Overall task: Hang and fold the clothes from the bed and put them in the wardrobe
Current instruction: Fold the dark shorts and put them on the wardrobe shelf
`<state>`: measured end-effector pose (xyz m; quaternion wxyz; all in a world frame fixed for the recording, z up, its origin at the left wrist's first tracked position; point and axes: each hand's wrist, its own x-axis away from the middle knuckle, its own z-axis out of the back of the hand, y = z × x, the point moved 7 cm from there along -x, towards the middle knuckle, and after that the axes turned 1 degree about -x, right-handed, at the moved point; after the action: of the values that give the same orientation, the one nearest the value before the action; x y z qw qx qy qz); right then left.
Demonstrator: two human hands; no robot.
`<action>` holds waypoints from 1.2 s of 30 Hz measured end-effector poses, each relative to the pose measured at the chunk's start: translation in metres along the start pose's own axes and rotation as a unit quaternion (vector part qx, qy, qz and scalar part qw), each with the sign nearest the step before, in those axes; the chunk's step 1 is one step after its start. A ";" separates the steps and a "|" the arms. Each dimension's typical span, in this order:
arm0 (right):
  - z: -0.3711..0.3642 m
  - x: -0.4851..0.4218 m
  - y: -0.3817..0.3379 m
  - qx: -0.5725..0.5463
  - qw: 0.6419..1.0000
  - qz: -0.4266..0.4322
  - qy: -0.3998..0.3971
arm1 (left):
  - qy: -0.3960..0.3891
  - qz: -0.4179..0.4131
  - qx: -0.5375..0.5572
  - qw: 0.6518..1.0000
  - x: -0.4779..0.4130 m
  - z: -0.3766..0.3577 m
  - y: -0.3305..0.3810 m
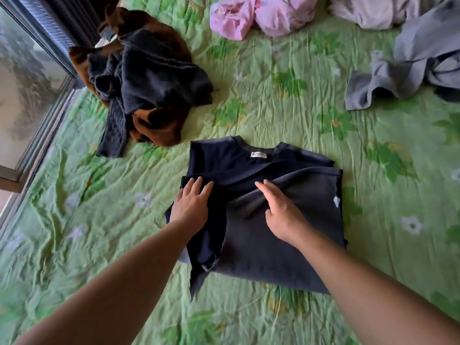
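Now a navy top (249, 168) lies partly folded on the green flowered bed (286, 100), its neckline turned away from the person and a small white label (258, 154) showing inside the collar. A greyer layer of the same top is doubled over its right and near part, with a raised crease running across the middle.

The left hand (191, 202) rests flat on the left side of the top, its fingers (199, 185) straight and slightly spread, pressing the cloth down. The right hand (281, 215) lies on the crease at the middle of the top, its fingers (267, 189) stretched out close together and the thumb held apart; it pinches nothing that can be seen. Both forearms are bare.

Beyond the top and to its left sits a heap of brown and dark clothes (149, 78), near but not touching it. Straight beyond the top, well apart, are bunched pink clothes (261, 16). Beyond and to the right of the top a grey garment (410, 63) lies crumpled, with pale clothes (368, 11) farther off. Far left of the top runs a window (25, 83).
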<state>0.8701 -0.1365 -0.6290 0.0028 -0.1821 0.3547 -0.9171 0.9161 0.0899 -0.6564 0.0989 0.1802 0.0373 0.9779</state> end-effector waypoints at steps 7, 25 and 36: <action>0.014 -0.033 -0.002 0.125 0.990 0.037 0.062 | 0.073 -0.035 -0.072 0.994 -0.035 0.031 -0.006; 0.078 -0.050 0.046 0.297 0.937 -0.116 0.142 | -0.018 -0.010 0.234 0.972 -0.094 0.021 0.058; 0.106 -0.060 0.073 0.401 0.908 -0.107 0.059 | 0.018 -0.037 0.038 0.998 -0.106 0.045 0.051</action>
<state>0.9527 -0.2524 -0.6241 -0.0433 -0.1476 -0.0648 -0.9860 1.0203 0.0203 -0.6451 0.1274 0.1646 0.0831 0.9746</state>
